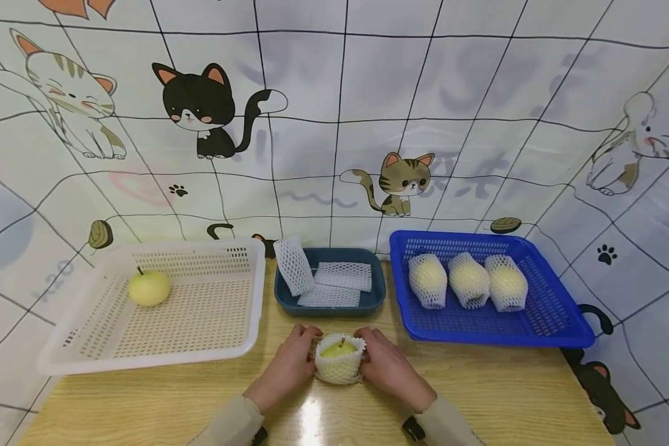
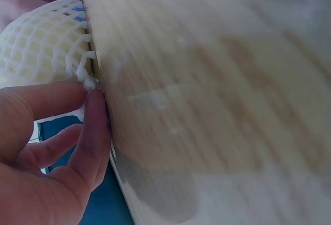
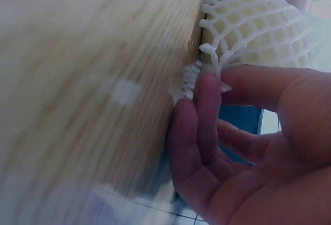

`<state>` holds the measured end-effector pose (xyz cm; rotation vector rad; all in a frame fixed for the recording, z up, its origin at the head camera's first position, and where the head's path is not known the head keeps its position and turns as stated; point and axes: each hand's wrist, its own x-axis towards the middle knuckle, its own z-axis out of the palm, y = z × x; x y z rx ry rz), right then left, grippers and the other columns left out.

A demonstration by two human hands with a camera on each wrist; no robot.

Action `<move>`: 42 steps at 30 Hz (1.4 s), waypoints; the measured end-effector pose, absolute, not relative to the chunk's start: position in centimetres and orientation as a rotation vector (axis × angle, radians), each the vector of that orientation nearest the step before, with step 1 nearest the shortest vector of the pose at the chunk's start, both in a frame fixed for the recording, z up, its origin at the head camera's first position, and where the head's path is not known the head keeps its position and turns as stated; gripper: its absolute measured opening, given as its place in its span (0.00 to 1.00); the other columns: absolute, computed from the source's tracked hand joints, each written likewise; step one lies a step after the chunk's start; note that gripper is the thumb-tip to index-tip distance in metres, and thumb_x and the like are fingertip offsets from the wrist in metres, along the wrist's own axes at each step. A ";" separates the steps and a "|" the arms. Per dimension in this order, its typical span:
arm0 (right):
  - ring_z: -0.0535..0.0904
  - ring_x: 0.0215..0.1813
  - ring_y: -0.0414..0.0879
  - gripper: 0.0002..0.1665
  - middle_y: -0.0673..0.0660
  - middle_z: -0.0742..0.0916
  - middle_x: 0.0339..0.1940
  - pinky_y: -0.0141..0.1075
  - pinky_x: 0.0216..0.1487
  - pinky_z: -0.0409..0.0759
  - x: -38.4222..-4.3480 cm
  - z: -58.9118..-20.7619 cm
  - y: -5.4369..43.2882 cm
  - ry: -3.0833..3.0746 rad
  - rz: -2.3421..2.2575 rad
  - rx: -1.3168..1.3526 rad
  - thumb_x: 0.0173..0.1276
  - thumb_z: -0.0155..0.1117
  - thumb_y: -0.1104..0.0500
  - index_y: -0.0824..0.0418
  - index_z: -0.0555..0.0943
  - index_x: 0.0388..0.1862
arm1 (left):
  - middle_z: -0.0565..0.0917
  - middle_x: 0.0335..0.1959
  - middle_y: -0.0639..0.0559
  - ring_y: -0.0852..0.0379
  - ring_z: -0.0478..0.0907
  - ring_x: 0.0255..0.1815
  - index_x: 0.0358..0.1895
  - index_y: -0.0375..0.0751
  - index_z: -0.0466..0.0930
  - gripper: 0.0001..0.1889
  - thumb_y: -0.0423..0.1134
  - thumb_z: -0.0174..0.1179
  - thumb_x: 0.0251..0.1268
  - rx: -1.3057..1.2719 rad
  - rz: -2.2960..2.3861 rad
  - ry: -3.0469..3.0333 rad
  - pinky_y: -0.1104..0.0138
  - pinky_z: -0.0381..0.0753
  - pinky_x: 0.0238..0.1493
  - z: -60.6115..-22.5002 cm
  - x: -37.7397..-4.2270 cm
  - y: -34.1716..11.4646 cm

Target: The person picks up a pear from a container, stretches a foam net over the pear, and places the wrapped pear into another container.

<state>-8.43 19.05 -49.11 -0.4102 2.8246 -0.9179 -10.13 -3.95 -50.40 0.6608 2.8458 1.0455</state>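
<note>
A round yellow-green apple (image 1: 339,350) with a dark stem sits on the table, a white foam net sleeve (image 1: 339,372) around its sides and its top showing. To its left, my left hand (image 1: 293,359) pinches the sleeve's bottom edge between thumb and finger, as the left wrist view shows close to the wood. On the other side my right hand (image 1: 389,365) pinches the same lower edge; strands of netting (image 3: 220,62) reach its fingertips in the right wrist view. The remaining fingers of both hands are bent near the tabletop.
Behind the hands stands a dark teal tray (image 1: 330,313) with several flat foam sleeves (image 1: 344,275). A white basket (image 1: 161,359) on the left holds one bare apple (image 1: 149,288). The blue basket (image 1: 496,336) on the right contains three apples in nets (image 1: 468,282). A cat-print cloth (image 1: 312,142) hangs behind.
</note>
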 end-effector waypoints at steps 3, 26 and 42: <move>0.78 0.48 0.47 0.26 0.54 0.81 0.47 0.45 0.47 0.79 -8.5 -49.2 19.3 2.801 -0.955 -0.417 0.58 0.66 0.71 0.62 0.78 0.58 | 0.76 0.43 0.47 0.56 0.71 0.35 0.55 0.37 0.79 0.28 0.20 0.68 0.46 0.655 1.038 2.846 0.61 0.72 0.33 -50.5 -10.1 -4.1; 0.79 0.64 0.54 0.39 0.58 0.82 0.65 0.50 0.61 0.81 -7.8 -48.0 21.6 2.531 -1.254 -0.663 0.65 0.77 0.53 0.63 0.73 0.71 | 0.70 0.74 0.39 0.41 0.70 0.71 0.78 0.32 0.61 0.50 0.40 0.79 0.54 0.883 1.310 2.347 0.48 0.69 0.72 -48.4 -10.5 -4.2; 0.82 0.53 0.41 0.45 0.52 0.86 0.54 0.38 0.53 0.82 -8.3 -49.0 20.1 2.590 -1.059 -0.653 0.55 0.84 0.51 0.62 0.73 0.67 | 0.77 0.68 0.44 0.50 0.75 0.64 0.75 0.37 0.66 0.48 0.35 0.82 0.48 0.874 1.245 2.372 0.54 0.73 0.68 -49.9 -10.6 -3.4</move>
